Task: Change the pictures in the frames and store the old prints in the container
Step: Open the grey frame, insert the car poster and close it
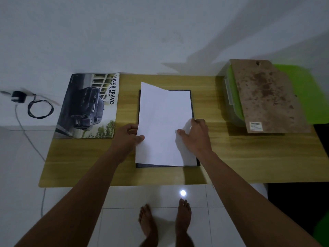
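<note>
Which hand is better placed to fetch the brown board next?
Probably the right hand: it holds the white sheet on the side nearest the brown board, which lies on the green container. The left hand is farther, beside the truck poster.

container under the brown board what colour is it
The container is bright green, seen in the head view.

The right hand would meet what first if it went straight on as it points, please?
The right hand holds the white sheet, so it would likely slide farther across it, over the dark frame.
</note>
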`<state>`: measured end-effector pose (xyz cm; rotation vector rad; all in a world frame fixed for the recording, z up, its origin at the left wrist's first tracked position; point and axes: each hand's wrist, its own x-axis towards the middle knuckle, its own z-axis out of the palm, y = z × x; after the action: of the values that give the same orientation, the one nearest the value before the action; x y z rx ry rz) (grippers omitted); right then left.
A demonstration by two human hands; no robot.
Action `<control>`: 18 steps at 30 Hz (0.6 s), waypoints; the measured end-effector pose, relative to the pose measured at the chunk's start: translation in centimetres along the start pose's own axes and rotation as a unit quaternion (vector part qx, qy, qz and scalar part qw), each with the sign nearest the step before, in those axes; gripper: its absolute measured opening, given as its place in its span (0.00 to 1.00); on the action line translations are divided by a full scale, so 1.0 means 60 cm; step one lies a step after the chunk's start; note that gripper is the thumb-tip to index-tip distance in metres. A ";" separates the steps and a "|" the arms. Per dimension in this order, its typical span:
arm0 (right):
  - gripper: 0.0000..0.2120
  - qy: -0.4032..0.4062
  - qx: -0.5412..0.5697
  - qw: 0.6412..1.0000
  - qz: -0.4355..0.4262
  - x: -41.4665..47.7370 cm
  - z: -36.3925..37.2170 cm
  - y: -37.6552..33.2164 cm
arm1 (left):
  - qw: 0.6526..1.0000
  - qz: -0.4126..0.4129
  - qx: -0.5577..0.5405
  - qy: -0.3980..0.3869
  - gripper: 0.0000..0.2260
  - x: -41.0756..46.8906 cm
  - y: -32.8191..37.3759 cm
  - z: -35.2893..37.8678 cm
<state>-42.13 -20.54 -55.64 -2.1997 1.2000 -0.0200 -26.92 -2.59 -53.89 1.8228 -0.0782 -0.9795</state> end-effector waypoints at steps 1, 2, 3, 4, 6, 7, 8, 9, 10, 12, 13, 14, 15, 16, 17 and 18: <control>0.26 0.002 0.013 1.000 0.008 0.003 0.001 -0.001 | 1.000 -0.007 -0.019 -0.017 0.13 -0.001 0.003 -0.002; 0.24 0.002 0.027 0.999 0.018 0.005 0.001 -0.002 | 0.999 -0.012 -0.035 -0.030 0.13 -0.001 0.004 -0.003; 0.23 0.003 0.038 0.999 0.028 0.009 0.002 -0.002 | 0.998 -0.015 -0.044 -0.038 0.14 -0.001 0.006 -0.004; 0.22 0.004 0.046 0.998 0.036 0.013 0.003 -0.002 | 0.998 -0.014 -0.048 -0.042 0.15 0.000 0.006 -0.007; 0.18 0.008 0.063 0.997 0.046 0.022 0.010 0.001 | 0.998 -0.006 -0.050 -0.048 0.21 0.003 0.006 -0.011; 0.17 0.012 0.072 0.996 0.049 0.027 0.013 0.003 | 0.997 0.000 -0.049 -0.054 0.25 0.003 0.007 -0.013; 0.17 0.016 0.078 0.996 0.048 0.031 0.015 0.004 | 0.997 0.008 -0.046 -0.060 0.28 0.003 0.008 -0.014; 0.17 0.018 0.082 0.995 0.049 0.034 0.017 0.005 | 0.997 0.016 -0.045 -0.065 0.30 0.004 0.008 -0.015; 0.17 0.020 0.085 0.995 0.049 0.036 0.017 0.005 | 0.996 0.022 -0.047 -0.069 0.31 0.005 0.008 -0.017; 0.17 0.022 0.088 0.994 0.053 0.041 0.019 0.004 | 0.995 0.029 -0.054 -0.077 0.33 0.006 0.008 -0.022; 0.17 0.022 0.088 0.994 0.054 0.044 0.020 0.003 | 0.995 0.030 -0.059 -0.082 0.33 0.007 0.009 -0.025; 0.18 0.023 0.085 0.995 0.051 0.046 0.021 0.003 | 0.994 0.029 -0.064 -0.085 0.33 0.008 0.010 -0.029; 0.18 0.023 0.080 0.995 0.052 0.047 0.021 0.002 | 0.993 0.028 -0.070 -0.089 0.34 0.008 0.012 -0.032; 0.18 0.022 0.078 0.996 0.049 0.049 0.022 0.001 | 0.992 0.027 -0.075 -0.093 0.34 0.008 0.015 -0.035; 0.17 0.020 0.079 0.996 0.048 0.051 0.022 0.000 | 0.992 0.026 -0.077 -0.098 0.34 0.008 0.017 -0.038; 0.16 0.017 0.086 0.995 0.047 0.053 0.023 -0.001 | 0.991 0.027 -0.077 -0.103 0.34 0.007 0.019 -0.039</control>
<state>-39.84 -22.22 -57.57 -1.9995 1.2698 -0.1191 -24.71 -1.55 -52.89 1.5674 -0.1722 -1.1027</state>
